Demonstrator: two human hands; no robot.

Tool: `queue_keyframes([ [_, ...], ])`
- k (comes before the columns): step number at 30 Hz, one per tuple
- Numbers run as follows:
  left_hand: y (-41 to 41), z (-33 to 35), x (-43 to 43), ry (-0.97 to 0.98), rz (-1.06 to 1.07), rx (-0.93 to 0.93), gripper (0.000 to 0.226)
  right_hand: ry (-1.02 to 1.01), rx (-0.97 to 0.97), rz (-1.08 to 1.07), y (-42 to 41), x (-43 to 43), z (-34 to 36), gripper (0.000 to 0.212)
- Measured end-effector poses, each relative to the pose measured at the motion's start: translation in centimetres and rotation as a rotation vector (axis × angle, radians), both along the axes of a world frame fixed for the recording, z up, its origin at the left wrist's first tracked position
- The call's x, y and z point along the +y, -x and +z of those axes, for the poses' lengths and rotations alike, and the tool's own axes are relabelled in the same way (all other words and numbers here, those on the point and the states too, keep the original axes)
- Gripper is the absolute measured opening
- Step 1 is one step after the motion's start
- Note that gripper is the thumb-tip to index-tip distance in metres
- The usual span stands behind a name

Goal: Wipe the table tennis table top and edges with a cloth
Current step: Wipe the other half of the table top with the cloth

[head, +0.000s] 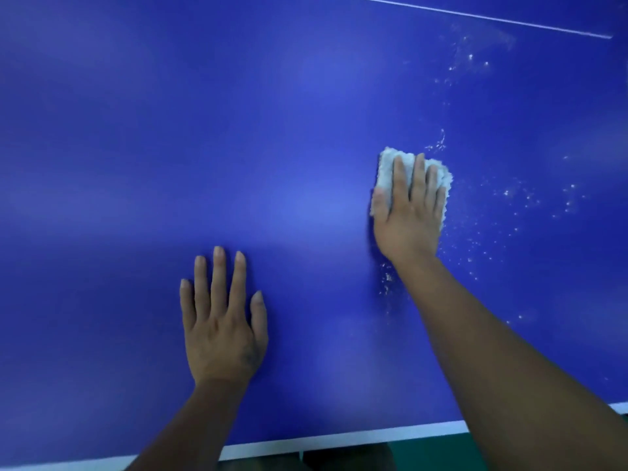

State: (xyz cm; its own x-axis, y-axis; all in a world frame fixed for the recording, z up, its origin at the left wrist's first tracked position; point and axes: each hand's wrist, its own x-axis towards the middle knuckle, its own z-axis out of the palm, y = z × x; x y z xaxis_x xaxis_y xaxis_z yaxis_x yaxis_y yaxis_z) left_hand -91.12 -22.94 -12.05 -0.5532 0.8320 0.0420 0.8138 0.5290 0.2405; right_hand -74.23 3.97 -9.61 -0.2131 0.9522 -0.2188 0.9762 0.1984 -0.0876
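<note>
The blue table tennis table top (170,147) fills nearly the whole view. My right hand (407,212) lies flat on a folded white cloth (385,168) and presses it onto the table at the right of centre, fingers straight. My left hand (221,321) rests flat on the bare table nearer to me, fingers spread, holding nothing. White specks and dust (516,195) lie scattered to the right of the cloth and further away.
The white-painted near edge (339,438) of the table runs along the bottom, with green floor (438,455) below it. A thin white line (475,16) crosses the top right of the table.
</note>
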Motion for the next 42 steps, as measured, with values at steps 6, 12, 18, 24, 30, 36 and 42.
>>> queue_keyframes([
  [6,-0.2,-0.1,-0.3,-0.016,0.022,-0.007,0.059,-0.086,0.076,0.236,7.1,-8.1,-0.5,0.064],
  [12,-0.3,0.1,-0.3,-0.039,0.028,-0.007,0.058,-0.085,0.061,0.364,0.9,-10.9,-0.5,0.062],
  [18,-0.5,0.5,-0.1,-0.084,0.033,0.015,0.056,-0.036,0.017,0.012,-2.9,-5.0,0.1,0.064],
  [24,-0.8,0.5,-0.2,-0.14,0.037,0.032,0.053,-0.114,0.1,0.145,3.0,-12.9,-0.6,0.063],
  [30,-1.1,0.5,-0.3,-0.144,0.04,0.043,0.052,-0.148,0.181,0.418,-2.2,-19.3,-1.4,0.061],
  [36,-1.1,0.6,-0.6,-0.131,0.037,0.06,0.052,-0.092,0.059,0.166,-9.4,-12.5,-0.8,0.063],
  [42,-1.2,1.1,-0.5,-0.093,0.037,0.029,0.055,-0.086,0.091,0.123,-3.7,-18.5,-0.2,0.061],
])
